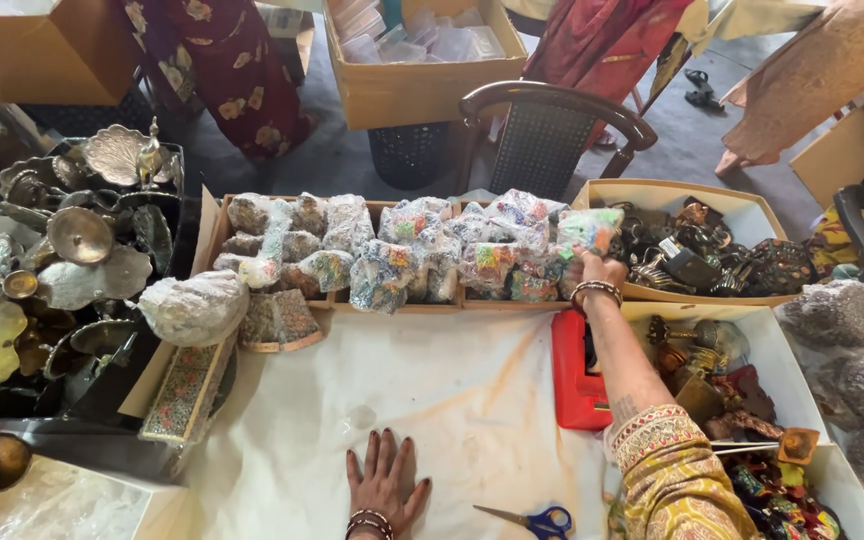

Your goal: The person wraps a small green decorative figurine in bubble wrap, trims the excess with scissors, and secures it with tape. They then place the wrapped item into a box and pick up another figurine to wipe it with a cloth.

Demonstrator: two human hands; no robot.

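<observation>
Blue-handled scissors [540, 521] lie on the white cloth [452, 400]; brass dishes [62, 250] far left; wooden chair [552, 130] behind.

The left hand [384, 487] is lying flat, fingers spread; the right hand [592, 268] is reaching forward, apparently gripping.

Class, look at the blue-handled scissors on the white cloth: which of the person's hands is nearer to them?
Left. The left hand lies flat on the cloth just beside the scissors; the right hand is far up, holding a wrapped packet.

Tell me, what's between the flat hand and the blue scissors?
Only bare white cloth. In the head view, the left hand lies flat on it, and the blue-handled scissors rest apart to its right, with nothing between them.
</observation>
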